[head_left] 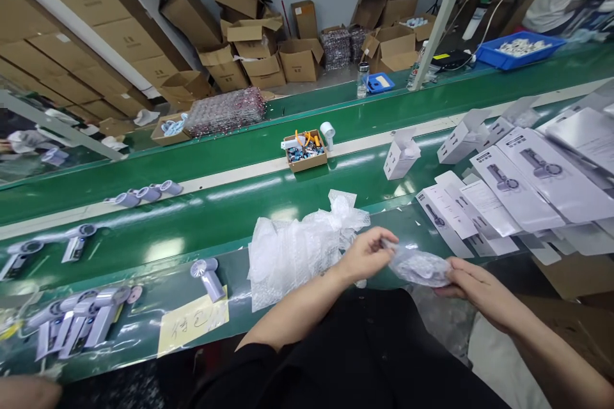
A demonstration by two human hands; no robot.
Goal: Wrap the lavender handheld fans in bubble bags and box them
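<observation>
A small bubble-wrap bag [418, 266] with a pale object inside is held between both hands just above the near edge of the green bench. My left hand [365, 254] pinches its left end. My right hand [472, 289] grips its right end from below. A pile of empty bubble-wrap bags [297, 246] lies just left of my left hand. A lavender handheld fan [207, 275] lies on the bench further left.
Flat and folded white product boxes [515, 195] cover the bench at right. Several more fans [79, 323] lie at the near left, beside a yellow note [192, 326]. A small cardboard tray [305, 150] sits on the green conveyor [230, 166]. Cardboard cartons [254, 51] stack behind.
</observation>
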